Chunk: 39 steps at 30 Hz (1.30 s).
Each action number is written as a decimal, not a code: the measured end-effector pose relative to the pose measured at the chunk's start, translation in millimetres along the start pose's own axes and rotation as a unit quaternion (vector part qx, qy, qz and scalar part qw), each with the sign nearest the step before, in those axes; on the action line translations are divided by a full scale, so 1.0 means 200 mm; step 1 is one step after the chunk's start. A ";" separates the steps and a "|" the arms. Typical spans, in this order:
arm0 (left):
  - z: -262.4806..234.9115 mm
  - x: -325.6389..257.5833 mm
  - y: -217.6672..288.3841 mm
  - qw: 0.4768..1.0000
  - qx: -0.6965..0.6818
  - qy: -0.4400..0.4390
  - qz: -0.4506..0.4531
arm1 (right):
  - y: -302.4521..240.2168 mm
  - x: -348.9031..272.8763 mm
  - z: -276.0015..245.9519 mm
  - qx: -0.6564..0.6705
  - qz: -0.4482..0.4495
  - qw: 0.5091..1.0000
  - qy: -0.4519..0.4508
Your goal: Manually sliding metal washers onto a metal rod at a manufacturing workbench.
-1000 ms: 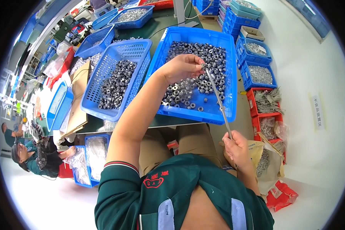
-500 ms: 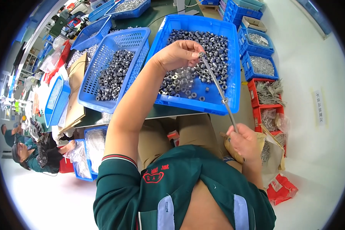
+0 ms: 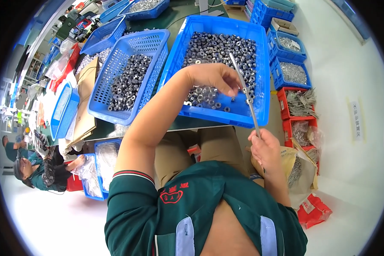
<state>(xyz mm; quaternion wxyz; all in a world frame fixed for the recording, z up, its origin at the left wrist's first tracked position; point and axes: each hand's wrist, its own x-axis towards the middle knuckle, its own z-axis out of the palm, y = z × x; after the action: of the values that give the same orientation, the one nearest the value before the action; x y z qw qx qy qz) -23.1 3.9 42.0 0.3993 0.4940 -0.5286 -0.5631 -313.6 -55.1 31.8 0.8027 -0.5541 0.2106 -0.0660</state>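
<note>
My right hand (image 3: 266,149) is closed round the lower part of a slim metal rod (image 3: 238,70). The rod slants up and to the left over a big blue tub (image 3: 266,77). Two small metal nuts (image 3: 248,102) sit on the rod close together, partway along it. My left hand (image 3: 215,80) reaches across the tub, its thumb apart from its curled fingers and its fingertips beside the upper nut. Many loose dark and silvery nuts (image 3: 222,45) lie in the tub, some under a clear plastic-looking piece.
Left of the tub, a blue perforated basket (image 3: 99,91) holds more nuts. Stacked blue bins (image 3: 294,72) and red bins (image 3: 286,128) with metal parts line the right side. A person (image 3: 38,170) sits at the far left. A paper sack (image 3: 305,170) stands beside my right arm.
My left hand has moved down and right from the rod's upper end, its thumb parting from the fingers. A nut from that end now sits farther down. The right hand shifted slightly.
</note>
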 end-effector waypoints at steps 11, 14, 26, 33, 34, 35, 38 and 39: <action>0.14 0.08 -0.13 0.747 0.622 0.062 -0.224 | 0.03 -0.04 -0.02 -0.005 -0.001 1.000 0.026; 0.16 0.09 -0.14 0.708 0.680 0.078 -0.173 | 0.03 -0.04 -0.03 0.001 0.000 1.000 0.028; -0.04 0.01 -0.02 0.920 0.269 0.280 -0.052 | 0.05 -0.05 -0.05 0.017 0.006 0.999 0.029; -0.07 -0.03 0.02 0.921 -0.324 0.214 0.041 | 0.04 -0.07 -0.06 0.023 0.034 0.999 -0.018; -0.08 -0.04 0.01 0.922 -0.332 0.195 0.047 | 0.04 -0.07 -0.06 0.022 0.032 0.999 -0.019; -0.08 -0.04 0.02 0.922 -0.341 0.177 0.047 | 0.04 -0.07 -0.06 0.019 0.027 0.999 -0.025; -0.07 -0.04 0.04 0.928 -0.344 0.140 0.035 | 0.04 -0.06 -0.06 0.017 0.021 0.999 -0.030; -0.07 -0.05 0.04 0.927 -0.344 0.141 0.036 | 0.04 -0.06 -0.06 0.018 0.020 0.999 -0.031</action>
<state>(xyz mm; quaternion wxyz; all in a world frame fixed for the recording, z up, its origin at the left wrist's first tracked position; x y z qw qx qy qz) -7.8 9.4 51.2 0.6351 0.3809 -0.2578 -0.6206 -329.6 -58.0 24.9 0.8197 -0.5373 0.1954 -0.0364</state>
